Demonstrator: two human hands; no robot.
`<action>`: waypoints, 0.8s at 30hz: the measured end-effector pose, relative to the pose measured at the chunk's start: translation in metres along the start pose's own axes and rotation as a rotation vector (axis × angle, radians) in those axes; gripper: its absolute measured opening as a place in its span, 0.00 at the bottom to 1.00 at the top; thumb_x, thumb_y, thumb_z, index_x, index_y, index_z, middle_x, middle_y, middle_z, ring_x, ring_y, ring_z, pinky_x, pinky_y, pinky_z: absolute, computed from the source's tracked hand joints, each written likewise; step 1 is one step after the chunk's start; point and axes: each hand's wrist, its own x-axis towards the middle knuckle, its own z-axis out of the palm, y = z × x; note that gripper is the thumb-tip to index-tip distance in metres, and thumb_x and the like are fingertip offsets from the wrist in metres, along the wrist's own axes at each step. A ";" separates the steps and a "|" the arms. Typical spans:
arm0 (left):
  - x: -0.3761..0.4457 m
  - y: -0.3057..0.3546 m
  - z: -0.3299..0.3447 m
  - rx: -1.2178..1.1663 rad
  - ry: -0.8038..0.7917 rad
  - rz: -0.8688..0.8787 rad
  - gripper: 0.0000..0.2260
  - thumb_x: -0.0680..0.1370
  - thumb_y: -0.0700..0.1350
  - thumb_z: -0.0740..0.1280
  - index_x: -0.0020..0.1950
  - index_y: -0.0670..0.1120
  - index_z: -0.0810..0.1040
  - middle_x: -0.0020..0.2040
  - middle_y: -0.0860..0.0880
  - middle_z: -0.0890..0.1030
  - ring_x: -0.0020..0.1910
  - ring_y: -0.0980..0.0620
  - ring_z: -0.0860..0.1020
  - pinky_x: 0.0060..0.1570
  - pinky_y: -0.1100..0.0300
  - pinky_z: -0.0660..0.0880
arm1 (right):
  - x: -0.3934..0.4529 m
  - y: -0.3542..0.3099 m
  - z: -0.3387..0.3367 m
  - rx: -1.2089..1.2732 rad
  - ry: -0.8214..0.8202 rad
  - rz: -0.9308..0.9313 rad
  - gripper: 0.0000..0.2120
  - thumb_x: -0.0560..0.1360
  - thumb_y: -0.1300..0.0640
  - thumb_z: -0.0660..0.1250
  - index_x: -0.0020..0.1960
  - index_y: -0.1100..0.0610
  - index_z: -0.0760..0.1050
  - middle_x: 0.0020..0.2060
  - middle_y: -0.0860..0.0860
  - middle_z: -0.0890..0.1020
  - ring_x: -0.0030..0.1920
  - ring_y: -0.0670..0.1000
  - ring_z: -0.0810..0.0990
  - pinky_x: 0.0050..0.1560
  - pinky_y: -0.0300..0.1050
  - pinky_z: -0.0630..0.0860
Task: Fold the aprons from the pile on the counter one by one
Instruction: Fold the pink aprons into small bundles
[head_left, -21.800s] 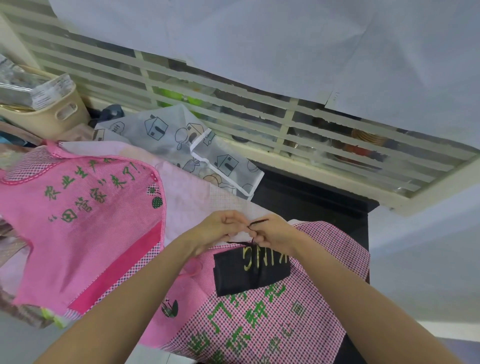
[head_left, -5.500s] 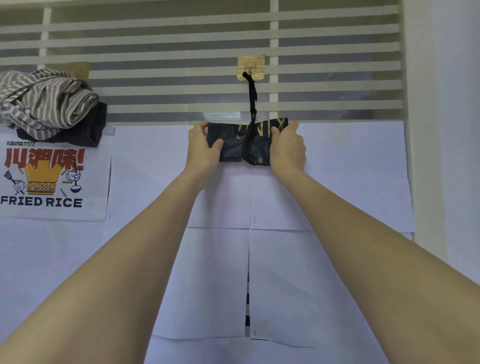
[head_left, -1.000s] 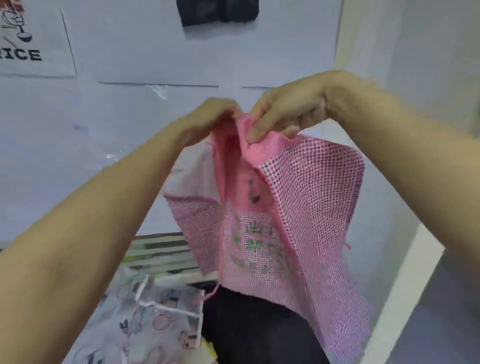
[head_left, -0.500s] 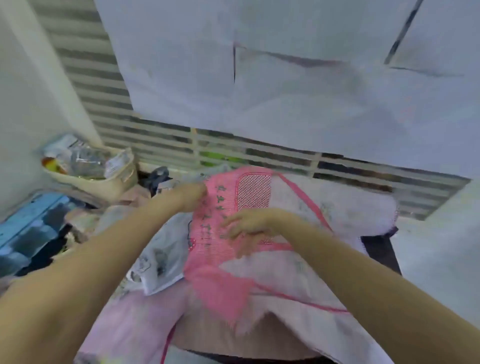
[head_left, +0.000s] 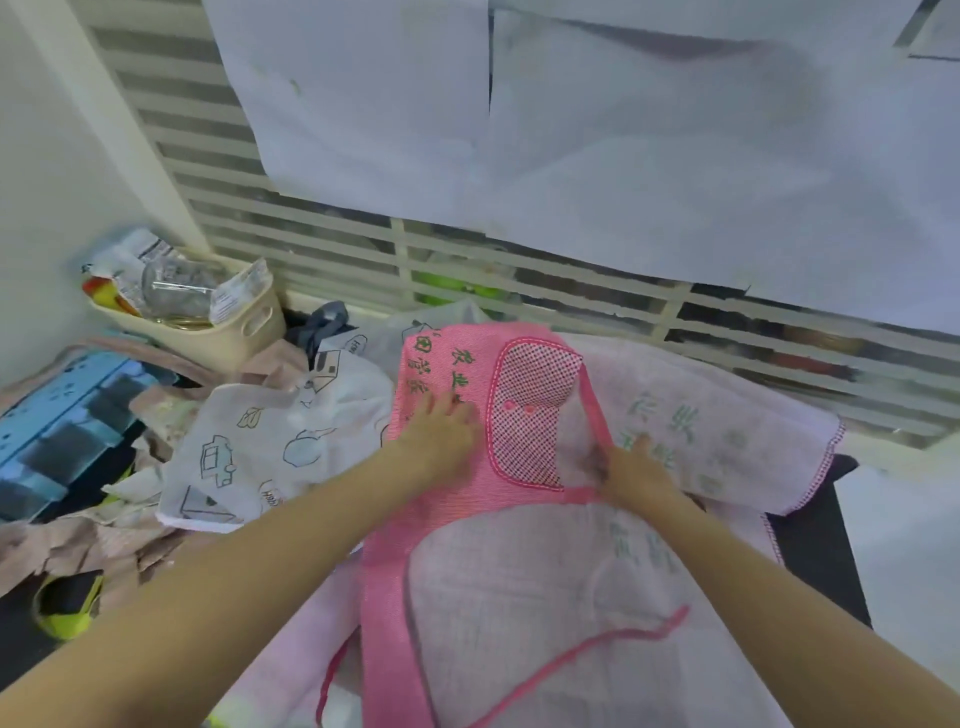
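- Nearest, a pale apron (head_left: 545, 597) is lying face-down and unfolded across the counter (head_left: 810, 545), its pink strap (head_left: 597, 649) trailing loose toward the near edge.
- The left hand (head_left: 441, 436) is pressing flat, fingers spread, on the pink apron (head_left: 441, 467), which is lying spread over the pale one.
- The right hand (head_left: 631, 470) is resting beside the checked bib patch (head_left: 530, 415); whether it is pinching the neck strap I cannot tell.
- Judging by this, folding of this apron is only beginning, with the printed apron (head_left: 270, 441) and others left in the pile.
- Open room is lying to the right, where cloth is overhanging the dark counter edge; the left is crowded by a beige basket (head_left: 228, 327).
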 end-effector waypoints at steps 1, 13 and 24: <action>0.003 0.012 -0.007 -0.069 -0.012 0.057 0.24 0.79 0.46 0.59 0.74 0.44 0.60 0.76 0.44 0.57 0.73 0.40 0.55 0.72 0.42 0.53 | 0.004 0.002 -0.001 -0.009 -0.004 -0.014 0.29 0.76 0.46 0.61 0.74 0.52 0.60 0.74 0.62 0.54 0.71 0.63 0.62 0.67 0.54 0.65; 0.050 0.060 -0.042 -1.103 -0.061 0.076 0.36 0.70 0.41 0.75 0.72 0.42 0.60 0.65 0.45 0.72 0.62 0.48 0.72 0.62 0.59 0.68 | -0.020 -0.035 -0.078 1.064 -0.378 -0.285 0.07 0.78 0.67 0.60 0.45 0.61 0.76 0.39 0.54 0.78 0.37 0.48 0.77 0.38 0.37 0.75; -0.022 -0.079 -0.113 -1.515 0.539 -0.369 0.05 0.77 0.39 0.66 0.43 0.46 0.73 0.27 0.49 0.74 0.19 0.62 0.71 0.24 0.69 0.70 | -0.046 -0.126 -0.148 1.492 -0.153 -0.517 0.06 0.76 0.62 0.62 0.49 0.60 0.78 0.45 0.53 0.80 0.41 0.48 0.76 0.43 0.37 0.72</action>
